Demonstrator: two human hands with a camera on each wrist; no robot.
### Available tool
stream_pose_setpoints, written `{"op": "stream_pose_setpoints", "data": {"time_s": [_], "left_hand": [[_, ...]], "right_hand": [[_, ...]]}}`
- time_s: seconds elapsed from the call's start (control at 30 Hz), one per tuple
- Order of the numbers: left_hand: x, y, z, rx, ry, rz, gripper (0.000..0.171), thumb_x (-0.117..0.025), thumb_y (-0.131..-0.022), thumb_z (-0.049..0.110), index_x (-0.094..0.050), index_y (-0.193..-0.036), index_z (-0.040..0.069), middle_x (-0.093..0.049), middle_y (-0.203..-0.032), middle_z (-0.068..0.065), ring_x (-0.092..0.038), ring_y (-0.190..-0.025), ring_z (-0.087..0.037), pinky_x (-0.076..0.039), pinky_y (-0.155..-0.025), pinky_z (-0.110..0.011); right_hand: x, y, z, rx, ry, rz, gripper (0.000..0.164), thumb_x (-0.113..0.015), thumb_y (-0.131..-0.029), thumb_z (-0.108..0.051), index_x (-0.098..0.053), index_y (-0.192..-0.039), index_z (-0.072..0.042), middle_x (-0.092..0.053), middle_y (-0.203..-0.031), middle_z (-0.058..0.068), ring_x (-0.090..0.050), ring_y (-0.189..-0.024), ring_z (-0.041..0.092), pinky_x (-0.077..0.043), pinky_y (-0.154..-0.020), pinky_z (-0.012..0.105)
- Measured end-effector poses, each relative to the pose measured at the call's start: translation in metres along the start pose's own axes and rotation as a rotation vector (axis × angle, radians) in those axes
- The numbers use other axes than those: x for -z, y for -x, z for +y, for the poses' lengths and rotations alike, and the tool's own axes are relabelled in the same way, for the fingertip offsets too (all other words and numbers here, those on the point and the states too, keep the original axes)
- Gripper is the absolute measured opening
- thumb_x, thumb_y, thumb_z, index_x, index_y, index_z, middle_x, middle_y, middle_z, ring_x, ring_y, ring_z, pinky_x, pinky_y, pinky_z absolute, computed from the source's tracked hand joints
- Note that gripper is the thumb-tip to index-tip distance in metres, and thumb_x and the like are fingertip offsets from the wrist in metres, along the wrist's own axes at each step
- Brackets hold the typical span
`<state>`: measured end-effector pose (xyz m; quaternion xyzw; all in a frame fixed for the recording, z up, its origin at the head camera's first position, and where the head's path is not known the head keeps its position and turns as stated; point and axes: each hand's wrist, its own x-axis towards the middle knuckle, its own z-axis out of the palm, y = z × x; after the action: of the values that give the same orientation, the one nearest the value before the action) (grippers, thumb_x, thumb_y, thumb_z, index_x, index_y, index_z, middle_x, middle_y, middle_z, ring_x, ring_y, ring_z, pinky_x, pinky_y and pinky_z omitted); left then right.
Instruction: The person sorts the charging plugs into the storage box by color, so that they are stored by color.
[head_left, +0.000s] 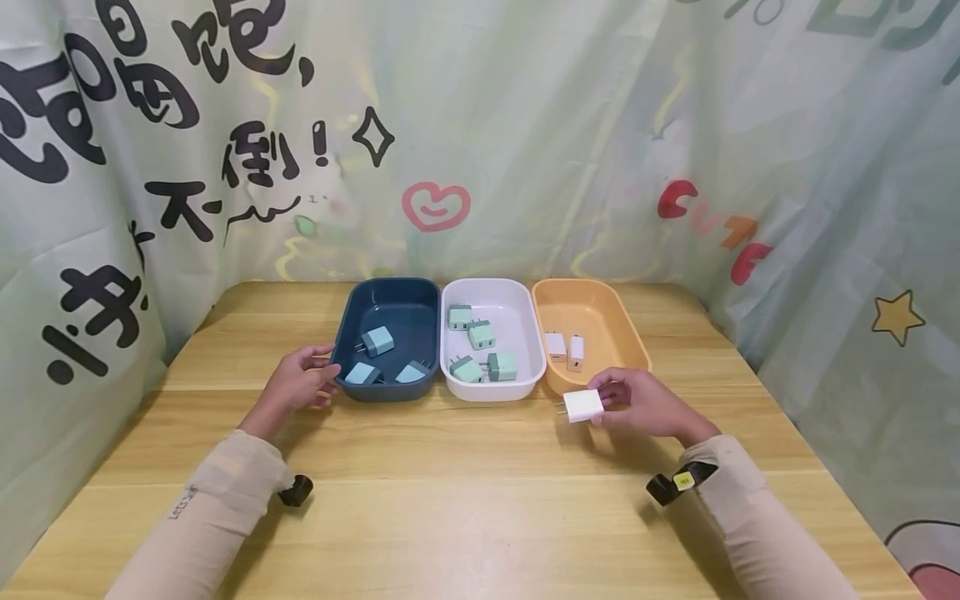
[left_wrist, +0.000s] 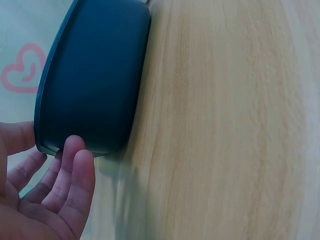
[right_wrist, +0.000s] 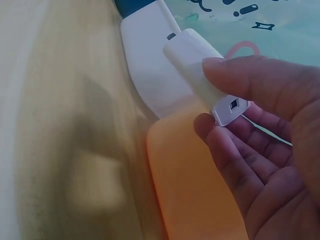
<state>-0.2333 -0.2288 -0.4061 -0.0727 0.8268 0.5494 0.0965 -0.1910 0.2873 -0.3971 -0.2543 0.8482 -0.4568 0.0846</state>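
Note:
My right hand (head_left: 637, 404) pinches a white plug-in charger (head_left: 583, 406) between thumb and fingers, in front of the orange tray (head_left: 637, 354). Its prongs point left in the head view, and a port (right_wrist: 234, 104) shows on its end in the right wrist view. Two white chargers (head_left: 575, 353) lie in the orange tray. My left hand (head_left: 296, 383) touches the left side of the dark blue tray (head_left: 386, 391) with loosely bent fingers. Blue chargers (head_left: 377, 341) lie in that tray. Several green chargers (head_left: 502, 367) lie in the white tray (head_left: 531, 381) between the two.
The three trays stand side by side at the back of the wooden table (head_left: 450, 517). A printed curtain (head_left: 525, 167) hangs behind and on both sides of the table. A small black camera (head_left: 296, 491) is worn on the left wrist, another (head_left: 663, 489) on the right.

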Motion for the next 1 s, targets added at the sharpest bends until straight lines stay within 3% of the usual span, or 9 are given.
{"op": "stream_pose_setpoints", "data": {"time_s": [0.27,1.0], "left_hand": [[0.001,0.001,0.0,-0.014,0.007,-0.011,0.056,-0.056,-0.099,0.015,-0.034,-0.15,0.008,-0.045,-0.134,-0.024,-0.063,-0.087,-0.029,-0.057,-0.068,-0.032],[-0.002,0.003,0.001,-0.022,-0.007,0.0,0.055,-0.055,-0.1,0.015,-0.035,-0.15,0.008,-0.046,-0.134,-0.025,-0.063,-0.084,-0.026,-0.057,-0.068,-0.032]], "right_hand": [[0.005,-0.005,-0.006,-0.051,0.021,0.036,0.035,-0.08,-0.076,-0.002,-0.061,-0.105,0.004,-0.064,-0.102,0.016,-0.065,-0.093,0.025,-0.055,-0.08,0.034],[0.022,-0.019,-0.009,0.001,0.013,0.115,0.036,-0.08,-0.076,0.002,-0.061,-0.107,0.008,-0.065,-0.1,0.019,-0.065,-0.092,0.022,-0.054,-0.079,0.029]]}}
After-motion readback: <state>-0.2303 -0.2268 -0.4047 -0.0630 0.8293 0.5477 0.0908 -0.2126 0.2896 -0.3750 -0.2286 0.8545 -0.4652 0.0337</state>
